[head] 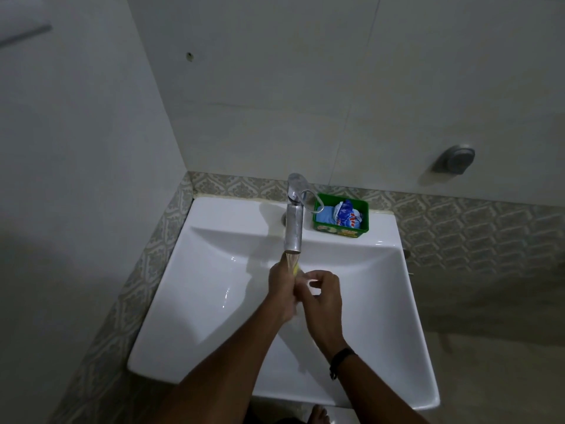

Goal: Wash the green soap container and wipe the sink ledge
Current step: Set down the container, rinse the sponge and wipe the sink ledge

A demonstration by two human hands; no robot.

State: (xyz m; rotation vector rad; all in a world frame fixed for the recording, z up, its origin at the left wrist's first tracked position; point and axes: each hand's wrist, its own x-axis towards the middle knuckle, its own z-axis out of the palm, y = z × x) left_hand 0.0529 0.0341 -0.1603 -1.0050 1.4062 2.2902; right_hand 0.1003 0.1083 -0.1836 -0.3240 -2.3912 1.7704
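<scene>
Both hands met under the running tap (294,223), over the middle of the white sink (214,301). The left hand (282,290) was clenched around something yellow (296,268), probably a sponge or a bar of soap; only a sliver showed above the fist, right where the stream fell. Holding it there would wet or rinse it. The right hand (322,293) lay just beside the left, its fingers (315,275) loosely curled and touching the yellow thing's end; whether they truly pinched it could not be told. A dark band (341,359) circled the right wrist.

The green soap container (341,216) stood untouched on the back ledge of the sink (238,209), just right of the tap's base, with blue packets (344,214) stuffed inside it. By the look of it, washing the container had not begun, since its contents were not yet taken out. The ledge around it looked unwiped, though wetness was hard to judge.
</scene>
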